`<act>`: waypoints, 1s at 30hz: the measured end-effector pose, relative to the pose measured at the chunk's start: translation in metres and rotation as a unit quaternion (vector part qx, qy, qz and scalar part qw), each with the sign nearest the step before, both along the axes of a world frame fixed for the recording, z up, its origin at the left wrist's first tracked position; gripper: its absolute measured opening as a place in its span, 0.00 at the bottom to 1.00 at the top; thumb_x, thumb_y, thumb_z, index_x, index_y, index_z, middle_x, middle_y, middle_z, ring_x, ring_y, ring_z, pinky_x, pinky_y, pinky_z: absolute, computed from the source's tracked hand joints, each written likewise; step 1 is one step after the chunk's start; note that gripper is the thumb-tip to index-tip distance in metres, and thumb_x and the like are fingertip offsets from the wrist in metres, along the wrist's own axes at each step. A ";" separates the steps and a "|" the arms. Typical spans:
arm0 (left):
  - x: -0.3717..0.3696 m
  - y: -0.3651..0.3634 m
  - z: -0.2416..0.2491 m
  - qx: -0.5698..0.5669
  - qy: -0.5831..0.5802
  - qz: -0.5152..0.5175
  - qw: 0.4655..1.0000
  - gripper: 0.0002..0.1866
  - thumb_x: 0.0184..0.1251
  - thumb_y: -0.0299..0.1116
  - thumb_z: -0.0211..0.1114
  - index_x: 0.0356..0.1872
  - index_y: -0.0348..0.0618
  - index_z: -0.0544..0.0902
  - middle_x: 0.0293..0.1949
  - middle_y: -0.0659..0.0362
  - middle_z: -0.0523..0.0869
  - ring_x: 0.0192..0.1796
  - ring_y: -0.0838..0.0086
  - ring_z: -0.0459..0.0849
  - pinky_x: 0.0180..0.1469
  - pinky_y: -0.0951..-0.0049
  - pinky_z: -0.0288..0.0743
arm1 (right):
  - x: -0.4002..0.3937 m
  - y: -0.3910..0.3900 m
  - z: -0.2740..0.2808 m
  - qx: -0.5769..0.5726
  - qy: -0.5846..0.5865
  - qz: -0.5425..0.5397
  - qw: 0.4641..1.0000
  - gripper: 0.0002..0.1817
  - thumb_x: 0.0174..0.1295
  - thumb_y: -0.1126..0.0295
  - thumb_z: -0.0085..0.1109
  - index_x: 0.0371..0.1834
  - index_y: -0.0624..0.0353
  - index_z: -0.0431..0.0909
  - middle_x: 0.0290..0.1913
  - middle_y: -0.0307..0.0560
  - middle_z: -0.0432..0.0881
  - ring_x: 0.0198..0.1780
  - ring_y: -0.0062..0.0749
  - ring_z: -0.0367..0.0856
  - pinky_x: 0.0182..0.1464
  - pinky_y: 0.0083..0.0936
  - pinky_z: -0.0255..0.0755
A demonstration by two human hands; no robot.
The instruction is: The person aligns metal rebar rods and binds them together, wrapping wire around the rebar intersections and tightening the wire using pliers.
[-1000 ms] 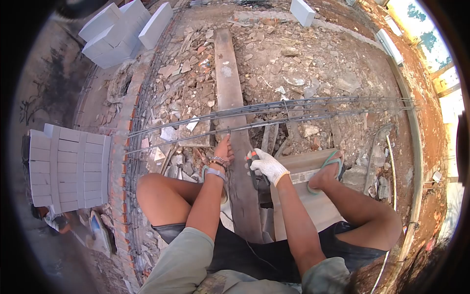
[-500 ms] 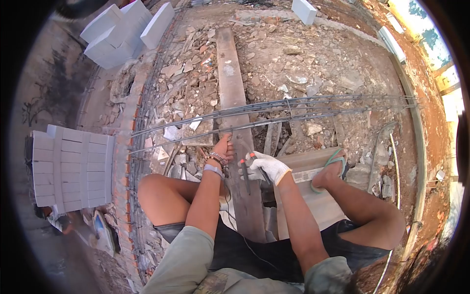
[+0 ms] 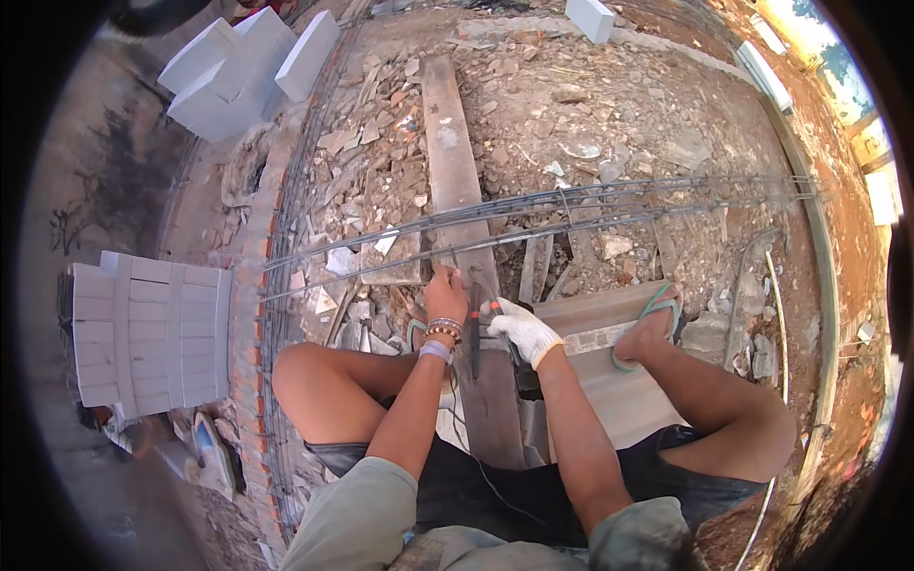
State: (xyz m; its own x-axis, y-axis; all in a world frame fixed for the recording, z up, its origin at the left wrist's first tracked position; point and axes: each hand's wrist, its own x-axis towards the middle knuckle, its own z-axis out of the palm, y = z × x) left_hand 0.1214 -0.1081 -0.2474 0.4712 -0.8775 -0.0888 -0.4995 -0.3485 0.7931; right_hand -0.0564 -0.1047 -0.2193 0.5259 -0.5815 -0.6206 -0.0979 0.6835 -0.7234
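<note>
My left hand (image 3: 446, 297), bare with beaded bracelets and a light wristband, is closed just below the lower rebar (image 3: 419, 255); what its fingertips pinch is too small to make out. In a white knitted glove, my right hand (image 3: 526, 330) grips pincers (image 3: 475, 344) with dark handles and orange-red bands. One handle lies under the gloved fingers, the other stands apart toward my left hand. The pincers' jaws are hard to see. Beneath both hands runs a long wooden plank (image 3: 451, 162).
Several long rebars (image 3: 571, 198) cross in front of me over broken rubble (image 3: 533, 114). Stacked pale blocks (image 3: 152, 333) stand at left, with more blocks (image 3: 233, 81) behind. My sandalled foot (image 3: 643, 335) rests on a board at right. A thin cord (image 3: 490, 485) crosses my lap.
My left hand has moved slightly down and right, closer to the pincers. My gloved hand has shifted a little right, its fingers drawn back from the nearer handle. The view has tilted slightly.
</note>
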 end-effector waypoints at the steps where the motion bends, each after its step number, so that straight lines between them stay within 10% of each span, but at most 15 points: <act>1: -0.005 -0.002 0.008 0.035 0.109 0.012 0.993 0.10 0.73 0.33 0.58 0.37 0.34 0.77 0.26 0.53 0.86 0.23 0.72 0.85 0.21 0.69 0.76 | -0.002 0.000 0.004 0.002 -0.008 0.002 1.000 0.23 0.48 0.75 0.56 0.52 0.59 0.77 0.40 0.32 0.74 0.38 0.16 0.68 0.41 0.12 0.63; 7: 0.003 -0.013 -0.005 0.028 0.367 0.037 0.929 0.12 0.75 0.34 0.57 0.40 0.33 0.77 0.27 0.58 0.83 0.22 0.75 0.83 0.21 0.72 0.78 | -0.014 -0.012 0.008 0.039 -0.050 0.017 0.998 0.27 0.48 0.74 0.56 0.57 0.60 0.73 0.42 0.36 0.75 0.38 0.18 0.71 0.41 0.14 0.67; 18: 0.022 -0.013 -0.009 0.099 0.471 0.054 0.875 0.10 0.76 0.36 0.58 0.43 0.37 0.77 0.29 0.62 0.81 0.25 0.76 0.82 0.25 0.74 0.79 | 0.020 0.015 -0.023 0.217 -0.386 -0.101 0.891 0.26 0.49 0.82 0.53 0.56 0.58 0.67 0.55 0.49 0.73 0.60 0.43 0.77 0.61 0.45 0.77; 30: 0.029 -0.018 -0.011 0.125 0.547 0.075 0.824 0.10 0.76 0.36 0.58 0.43 0.38 0.78 0.29 0.62 0.81 0.27 0.75 0.82 0.28 0.72 0.81 | 0.029 -0.001 -0.027 0.178 -0.355 -0.079 0.914 0.41 0.48 0.81 0.50 0.72 0.59 0.57 0.63 0.44 0.67 0.67 0.39 0.71 0.65 0.42 0.74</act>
